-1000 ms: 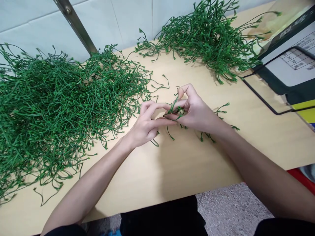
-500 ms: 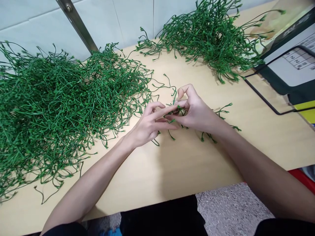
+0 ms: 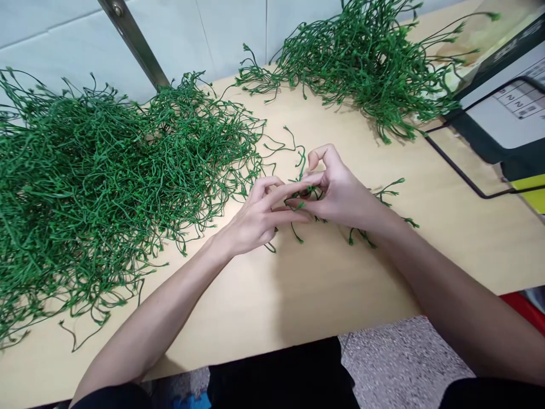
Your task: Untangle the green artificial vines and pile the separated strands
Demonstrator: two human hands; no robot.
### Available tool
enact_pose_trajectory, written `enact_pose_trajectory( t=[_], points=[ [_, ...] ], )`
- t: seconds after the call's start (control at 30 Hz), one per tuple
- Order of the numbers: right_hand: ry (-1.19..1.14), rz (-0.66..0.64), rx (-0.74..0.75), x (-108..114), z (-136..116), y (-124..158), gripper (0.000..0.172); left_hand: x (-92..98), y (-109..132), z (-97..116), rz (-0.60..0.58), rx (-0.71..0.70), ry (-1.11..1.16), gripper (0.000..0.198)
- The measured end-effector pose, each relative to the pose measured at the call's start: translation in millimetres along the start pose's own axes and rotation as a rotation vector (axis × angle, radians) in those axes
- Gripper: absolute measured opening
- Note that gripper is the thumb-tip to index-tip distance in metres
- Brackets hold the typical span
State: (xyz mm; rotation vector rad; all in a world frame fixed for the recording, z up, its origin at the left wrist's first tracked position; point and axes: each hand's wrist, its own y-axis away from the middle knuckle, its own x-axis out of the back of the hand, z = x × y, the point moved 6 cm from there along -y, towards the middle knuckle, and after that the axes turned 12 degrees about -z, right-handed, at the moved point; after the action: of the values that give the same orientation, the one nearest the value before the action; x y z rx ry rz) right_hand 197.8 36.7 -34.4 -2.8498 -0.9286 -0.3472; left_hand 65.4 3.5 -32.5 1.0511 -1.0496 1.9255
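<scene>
Two hands meeting over table (image 3: pixel 323 295) centre. Left hand (image 3: pixel 255 218) fingers extended, tips pinching green sprig (image 3: pixel 303 193) against right fingers. Right hand (image 3: pixel 340 196) curled round same sprig, index raised; loose stems trailing from under palm. Two stem piles: big pile (image 3: pixel 93 187) left, small pile (image 3: pixel 361 62) far right. One metal bar (image 3: pixel 134 42) behind. One dark box (image 3: pixel 506 108) at right edge.

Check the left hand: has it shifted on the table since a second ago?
Yes, slightly. The left hand crept right, toward the right hand, its fingers stretching away from the big stem pile.
</scene>
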Motion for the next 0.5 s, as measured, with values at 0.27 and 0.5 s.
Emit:
enact_pose_trajectory(
  t=[0.27,0.5],
  points=[
    [0.011,-0.013,0.040,-0.5,-4.3,-0.5,0.049,3.6,-0.5,2.5,0.034,0.008,0.005,0.063],
    [0.013,-0.009,0.034,0.4,-4.1,1.4,0.050,4.3,-0.1,1.9,0.040,0.012,0.033,0.062]
  ],
)
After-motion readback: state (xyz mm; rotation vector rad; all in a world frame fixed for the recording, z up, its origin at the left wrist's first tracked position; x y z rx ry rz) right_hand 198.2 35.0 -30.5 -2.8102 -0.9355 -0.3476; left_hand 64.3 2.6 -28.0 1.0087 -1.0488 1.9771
